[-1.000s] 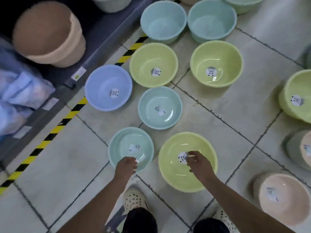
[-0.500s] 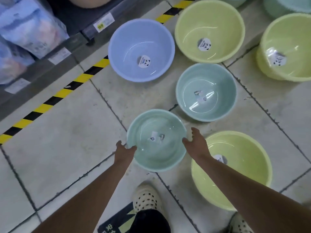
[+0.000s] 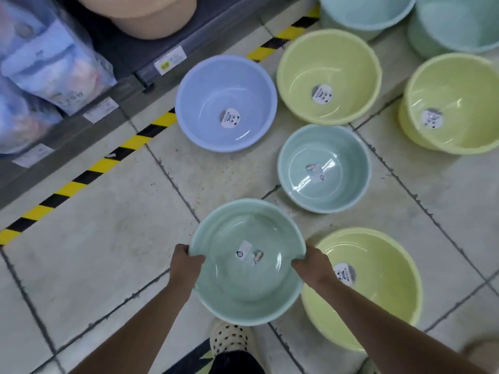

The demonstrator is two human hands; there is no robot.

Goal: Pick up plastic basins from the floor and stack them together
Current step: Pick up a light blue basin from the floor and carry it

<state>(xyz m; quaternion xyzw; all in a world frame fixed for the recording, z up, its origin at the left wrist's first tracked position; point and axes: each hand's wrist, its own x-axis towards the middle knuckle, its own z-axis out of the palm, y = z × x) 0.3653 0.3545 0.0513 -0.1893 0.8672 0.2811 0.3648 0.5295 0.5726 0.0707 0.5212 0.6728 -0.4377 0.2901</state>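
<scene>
Both hands hold a teal basin [image 3: 243,287] by its rim, raised off the tiled floor. My left hand [image 3: 186,261] grips the rim's left side and my right hand [image 3: 310,263] grips its right side. A second teal basin [image 3: 324,168] of like size rests on the floor just beyond it. A yellow-green basin [image 3: 378,282] lies to the right, partly under my right forearm. Farther off stand a lilac-blue basin [image 3: 225,103] and two more yellow-green basins [image 3: 328,76] [image 3: 453,103].
A dark shelf base [image 3: 129,68] with price tags runs along the upper left, edged by black-and-yellow tape [image 3: 81,176]. It carries wrapped packs [image 3: 48,63] and a beige tub [image 3: 145,14]. Larger teal tubs [image 3: 367,12] stand at the top right. My spotted shoe [image 3: 229,338] is below the held basin.
Both hands closed on the near teal basin's rim and raised it toward me. The view shifted, so the basin looks larger and overlaps the yellow-green one.
</scene>
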